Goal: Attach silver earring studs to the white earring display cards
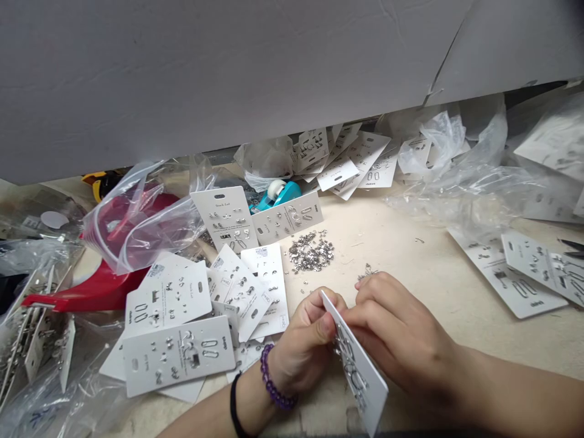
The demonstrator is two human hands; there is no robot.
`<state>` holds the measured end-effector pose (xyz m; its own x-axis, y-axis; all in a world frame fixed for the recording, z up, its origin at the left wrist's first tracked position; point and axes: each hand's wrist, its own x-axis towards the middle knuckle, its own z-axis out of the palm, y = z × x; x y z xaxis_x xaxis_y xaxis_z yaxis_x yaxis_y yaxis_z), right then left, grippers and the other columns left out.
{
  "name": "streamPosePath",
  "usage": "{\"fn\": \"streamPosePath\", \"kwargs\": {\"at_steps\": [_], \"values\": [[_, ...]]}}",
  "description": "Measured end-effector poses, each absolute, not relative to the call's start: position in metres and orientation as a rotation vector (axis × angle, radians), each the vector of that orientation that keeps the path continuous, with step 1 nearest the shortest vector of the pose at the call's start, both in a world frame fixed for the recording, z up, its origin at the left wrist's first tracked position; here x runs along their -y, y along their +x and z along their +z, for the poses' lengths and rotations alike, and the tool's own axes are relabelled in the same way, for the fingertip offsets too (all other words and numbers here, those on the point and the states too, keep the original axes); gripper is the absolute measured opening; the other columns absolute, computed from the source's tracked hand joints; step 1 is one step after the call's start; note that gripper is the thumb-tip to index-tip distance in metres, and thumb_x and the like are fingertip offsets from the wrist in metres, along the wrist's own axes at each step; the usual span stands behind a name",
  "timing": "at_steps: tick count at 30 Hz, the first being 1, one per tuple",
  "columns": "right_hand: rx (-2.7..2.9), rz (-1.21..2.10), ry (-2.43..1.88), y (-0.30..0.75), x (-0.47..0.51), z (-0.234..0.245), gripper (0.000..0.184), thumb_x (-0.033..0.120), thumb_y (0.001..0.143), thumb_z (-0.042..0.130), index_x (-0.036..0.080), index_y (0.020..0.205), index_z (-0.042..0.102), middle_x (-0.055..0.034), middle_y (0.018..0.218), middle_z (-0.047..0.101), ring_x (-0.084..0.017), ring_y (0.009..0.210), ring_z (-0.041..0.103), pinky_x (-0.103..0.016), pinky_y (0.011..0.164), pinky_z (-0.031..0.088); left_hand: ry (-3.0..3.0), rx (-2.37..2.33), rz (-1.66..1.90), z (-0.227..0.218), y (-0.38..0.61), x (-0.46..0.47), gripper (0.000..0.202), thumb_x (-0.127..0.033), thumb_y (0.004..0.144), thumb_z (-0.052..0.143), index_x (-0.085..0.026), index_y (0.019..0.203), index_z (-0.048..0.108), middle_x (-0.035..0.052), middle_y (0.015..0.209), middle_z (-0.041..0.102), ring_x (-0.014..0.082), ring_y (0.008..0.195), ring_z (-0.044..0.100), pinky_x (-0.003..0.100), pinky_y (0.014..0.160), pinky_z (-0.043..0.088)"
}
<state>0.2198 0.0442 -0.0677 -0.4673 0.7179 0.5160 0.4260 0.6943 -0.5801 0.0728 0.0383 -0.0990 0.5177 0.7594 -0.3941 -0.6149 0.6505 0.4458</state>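
Observation:
My left hand [305, 344] grips a white earring card [371, 380] by its upper end, thumb on the face that carries the metal earrings. The card is tilted and seen nearly edge-on. My right hand [406, 337] is closed at the back of the card, its fingertips pressed together close to the surface. Whatever those fingers pinch is hidden. Just beyond my hands lies a pile of small silver earring backs [311, 250], and a smaller cluster of metal bits [367, 271] shows above my right knuckles.
Filled earring cards [177, 353] overlap at the left, with others [506, 274] at the right. A turquoise tape dispenser [285, 193] stands behind two cards. A red plastic object [104, 283] lies under clear bags [141, 225]. A grey-white panel [228, 73] overhangs the back; scissors-like black tips [572, 246] show at right.

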Motion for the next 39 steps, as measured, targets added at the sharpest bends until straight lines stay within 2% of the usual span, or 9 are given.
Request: {"fn": "streamPosePath", "kwargs": {"at_steps": [4,9,12,19,25,29,32,36,39], "values": [[2.083,0.561,-0.901,0.222,-0.046,-0.064,0.008,0.010,0.085,0.049,0.013,0.083,0.057,-0.0044,0.071,0.049,-0.015,0.069,0.043,-0.030,0.061,0.041,0.228,-0.548,0.799,-0.097,0.072,-0.038,0.022,-0.020,0.062,0.070,-0.015,0.067,0.049,-0.0047,0.057,0.041,0.0039,0.049,0.037,0.015,0.050,0.031],[2.073,0.647,-0.932,0.229,-0.043,-0.068,0.010,0.012,0.083,0.053,0.018,0.089,0.056,-0.0030,0.077,0.049,-0.015,0.075,0.047,-0.032,0.072,0.043,0.245,-0.459,0.821,-0.096,0.071,-0.041,0.026,-0.023,0.062,0.070,-0.016,0.065,0.046,-0.0047,0.059,0.040,0.0039,0.049,0.038,0.015,0.050,0.032],[2.071,0.620,-0.923,0.228,-0.042,-0.069,0.009,0.012,0.083,0.053,0.018,0.090,0.056,-0.0028,0.076,0.051,-0.015,0.076,0.048,-0.034,0.075,0.044,0.269,-0.484,0.783,-0.096,0.070,-0.043,0.025,-0.021,0.061,0.071,-0.015,0.065,0.046,-0.0043,0.059,0.041,0.0041,0.050,0.037,0.015,0.049,0.031],[2.106,0.600,-0.902,0.221,-0.046,-0.065,0.009,0.008,0.083,0.048,0.015,0.081,0.053,-0.0033,0.071,0.050,-0.015,0.069,0.046,-0.033,0.071,0.044,0.354,-0.471,0.781,-0.095,0.070,-0.041,0.024,-0.023,0.065,0.068,-0.015,0.068,0.045,-0.0042,0.057,0.040,0.0042,0.048,0.035,0.015,0.047,0.029],[2.087,0.602,-0.895,0.217,-0.043,-0.073,0.013,0.010,0.086,0.040,0.015,0.089,0.052,-0.0041,0.073,0.050,-0.016,0.071,0.044,-0.031,0.067,0.044,0.378,-0.450,0.801,-0.096,0.071,-0.039,0.023,-0.026,0.071,0.064,-0.015,0.069,0.045,-0.0043,0.054,0.040,0.0039,0.047,0.036,0.015,0.047,0.030],[2.058,0.672,-0.920,0.219,-0.045,-0.075,0.013,0.010,0.087,0.040,0.016,0.085,0.051,-0.0045,0.075,0.049,-0.016,0.073,0.045,-0.029,0.065,0.043,0.355,-0.534,0.821,-0.095,0.073,-0.039,0.025,-0.029,0.068,0.067,-0.015,0.071,0.046,-0.0041,0.055,0.042,0.0049,0.048,0.039,0.016,0.048,0.031],[2.013,0.846,-0.980,0.223,-0.050,-0.073,0.012,0.011,0.087,0.042,0.018,0.082,0.050,-0.0037,0.078,0.049,-0.015,0.075,0.047,-0.027,0.065,0.042,0.387,-0.612,0.834,-0.093,0.076,-0.041,0.024,-0.033,0.070,0.066,-0.015,0.074,0.050,-0.0039,0.056,0.044,0.0055,0.050,0.041,0.017,0.051,0.033],[1.895,0.958,-1.093,0.229,-0.057,-0.069,0.009,0.012,0.085,0.046,0.019,0.083,0.052,-0.0011,0.077,0.047,-0.012,0.070,0.047,-0.023,0.062,0.041,0.382,-0.632,0.829,-0.093,0.080,-0.042,0.032,-0.043,0.079,0.051,-0.012,0.086,0.057,0.0023,0.070,0.053,0.0091,0.065,0.048,0.021,0.063,0.039],[1.828,0.914,-1.153,0.232,-0.061,-0.067,0.006,0.013,0.084,0.050,0.019,0.082,0.052,-0.0006,0.077,0.049,-0.012,0.070,0.048,-0.023,0.062,0.041,0.271,-0.577,0.817,-0.094,0.082,-0.041,0.024,-0.033,0.084,0.047,-0.011,0.086,0.059,0.0028,0.074,0.052,0.0087,0.066,0.048,0.022,0.064,0.040]]}}
